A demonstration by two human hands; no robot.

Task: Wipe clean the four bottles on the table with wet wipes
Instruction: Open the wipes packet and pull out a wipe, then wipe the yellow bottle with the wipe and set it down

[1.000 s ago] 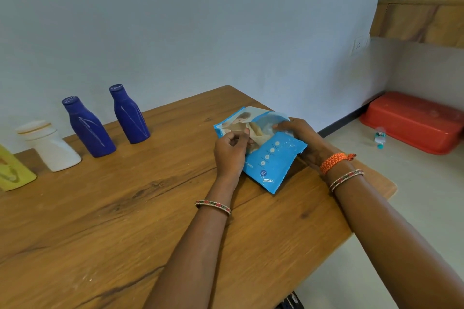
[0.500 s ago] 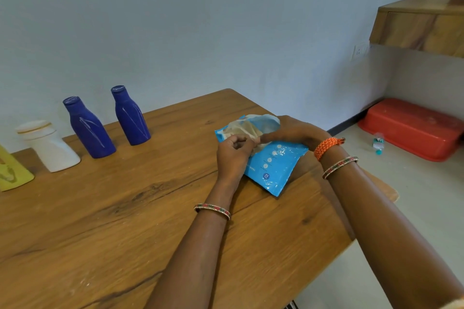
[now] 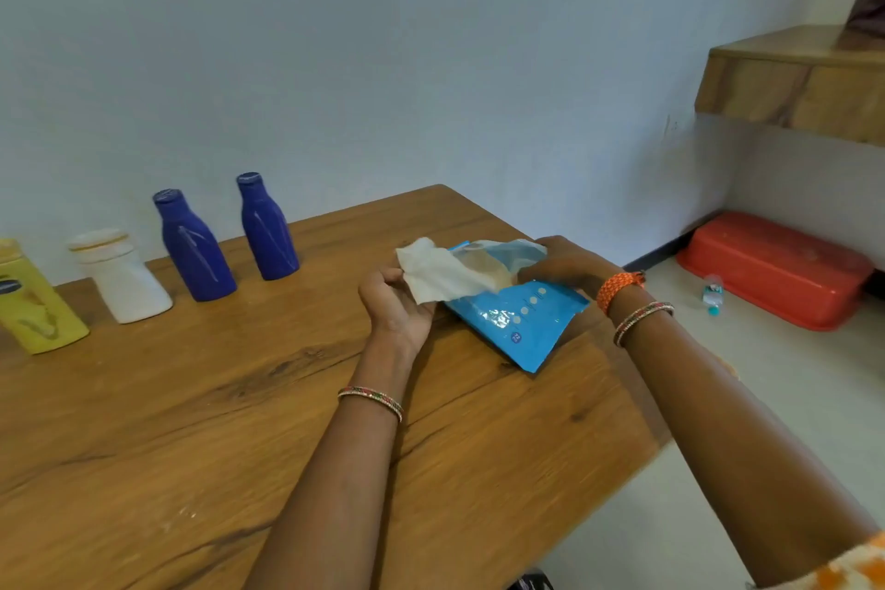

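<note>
A row of bottles stands along the back of the wooden table (image 3: 239, 422): a yellow bottle (image 3: 33, 302) at the far left, a white bottle (image 3: 119, 278), then two dark blue bottles (image 3: 194, 247) (image 3: 268, 228). A blue wet-wipe pack (image 3: 517, 321) lies near the table's right end. My left hand (image 3: 397, 307) pinches a white wet wipe (image 3: 440, 271) that is partly out of the pack's opening. My right hand (image 3: 565, 266) holds the pack's top down.
The table's right edge runs just past the pack, with pale floor beyond. On the floor lie a red plastic tub (image 3: 776, 268) and a small bottle (image 3: 712, 292). A wooden shelf (image 3: 790, 81) juts from the wall at upper right.
My left hand has drawn a white wipe up and left out of the pack, which my right hand keeps held. The view has shifted, showing the yellow bottle more fully.
</note>
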